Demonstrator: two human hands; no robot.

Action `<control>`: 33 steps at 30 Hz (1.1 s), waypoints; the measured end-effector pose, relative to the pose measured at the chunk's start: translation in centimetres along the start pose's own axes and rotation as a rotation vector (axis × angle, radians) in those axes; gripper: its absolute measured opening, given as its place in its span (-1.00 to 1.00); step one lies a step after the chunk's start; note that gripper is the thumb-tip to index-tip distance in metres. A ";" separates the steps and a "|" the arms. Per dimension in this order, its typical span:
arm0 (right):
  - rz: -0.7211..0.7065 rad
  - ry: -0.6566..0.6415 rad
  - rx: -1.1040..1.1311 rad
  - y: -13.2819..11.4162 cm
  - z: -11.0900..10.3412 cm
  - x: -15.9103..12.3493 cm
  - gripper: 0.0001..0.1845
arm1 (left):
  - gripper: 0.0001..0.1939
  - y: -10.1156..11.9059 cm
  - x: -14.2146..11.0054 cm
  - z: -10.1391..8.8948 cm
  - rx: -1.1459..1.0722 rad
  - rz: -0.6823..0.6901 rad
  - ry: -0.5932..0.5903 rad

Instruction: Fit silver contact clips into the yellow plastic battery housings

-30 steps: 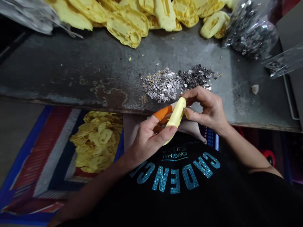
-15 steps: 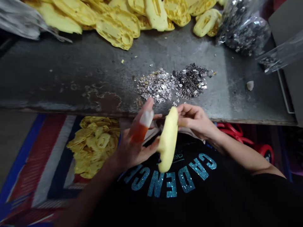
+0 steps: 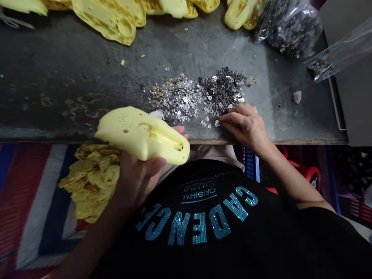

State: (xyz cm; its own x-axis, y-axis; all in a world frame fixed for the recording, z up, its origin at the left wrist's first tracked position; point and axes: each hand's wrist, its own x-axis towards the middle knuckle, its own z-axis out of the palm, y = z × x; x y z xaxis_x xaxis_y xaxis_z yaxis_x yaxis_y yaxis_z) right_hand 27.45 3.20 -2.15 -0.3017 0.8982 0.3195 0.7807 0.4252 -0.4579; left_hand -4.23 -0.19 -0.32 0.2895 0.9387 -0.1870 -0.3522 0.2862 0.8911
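My left hand (image 3: 142, 170) grips a pale yellow plastic shell (image 3: 139, 133) at the table's front edge. The shell lies sideways with its smooth outer face up, showing a long slot and small holes. Most of my left fingers are hidden under it. On the table, my right hand (image 3: 245, 122) has its thumb and fingers drawn together beside a few loose small metal pieces (image 3: 209, 123). Whether a piece is between its fingertips I cannot make out. Just beyond are a pile of silvery metal pieces (image 3: 180, 97) and a darker pile of metal pieces (image 3: 222, 89), touching each other.
Several more yellow shells (image 3: 107, 19) lie along the table's far side. A clear bag of metal pieces (image 3: 290, 31) stands at the back right, near a small white lump (image 3: 297, 97). Below the table edge at left is a heap of yellow shells (image 3: 93, 182).
The shell has swung left and turned from edge-on to outer face up, in my left hand. My right hand has let go of it and moved to the metal pieces. The view has shifted.
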 end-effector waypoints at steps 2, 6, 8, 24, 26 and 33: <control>-0.042 -0.040 -0.020 0.7 0.8 0.4 -0.82 | -0.18 -0.3 0.4 0.7 0.001 0.013 0.027; -0.060 -0.131 -0.005 0.9 1.5 1.3 -0.82 | -0.29 -1.3 0.8 1.1 -0.032 -0.026 0.000; -0.055 -0.154 0.015 0.7 1.3 1.7 -0.80 | -0.27 -1.8 0.9 1.1 -0.066 -0.032 -0.026; 0.017 -0.161 0.773 -5.8 -2.6 4.1 -0.90 | -0.15 -2.7 0.7 2.1 -0.320 -0.307 -0.262; -0.063 -0.158 0.727 -5.8 -2.6 4.4 -0.86 | -0.11 -2.8 0.6 2.1 -0.322 -0.317 -0.262; -0.195 -0.220 0.557 -5.9 -3.2 5.2 -0.81 | -0.18 -2.7 0.6 2.4 -0.379 -0.325 -0.297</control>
State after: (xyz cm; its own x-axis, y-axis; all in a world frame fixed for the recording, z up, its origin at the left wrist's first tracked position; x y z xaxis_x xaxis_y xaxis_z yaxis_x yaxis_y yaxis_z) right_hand 23.02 4.98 4.90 -0.5620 0.7747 0.2898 0.3157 0.5247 -0.7906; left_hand -0.99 -0.89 -1.79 0.6543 0.7125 -0.2534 -0.4815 0.6509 0.5869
